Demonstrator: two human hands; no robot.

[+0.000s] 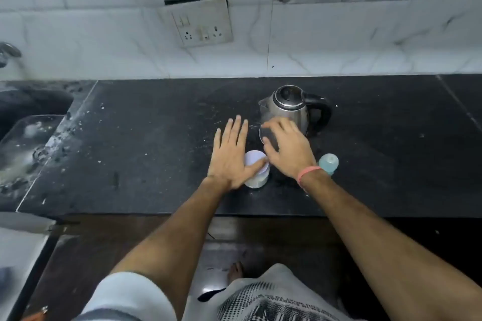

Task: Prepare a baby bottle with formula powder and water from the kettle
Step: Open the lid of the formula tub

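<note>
A white open-topped jar (254,164) stands on the black counter (146,154), near its front edge. My left hand (229,156) hovers flat just left of the jar, fingers straight and apart, its thumb lying across the rim. My right hand (288,150) is curled over a clear round lid (267,138), holding it just right of the jar and in front of the steel kettle (289,109). The kettle has a black handle pointing right and its own lid is down. A pale blue baby bottle (329,163) stands beside my right wrist, partly hidden by it.
A sink (28,148) with a tap (7,53) lies at the left end of the counter. A wall socket plate (202,23) hangs on the tiled wall behind. White specks dot the counter's left part.
</note>
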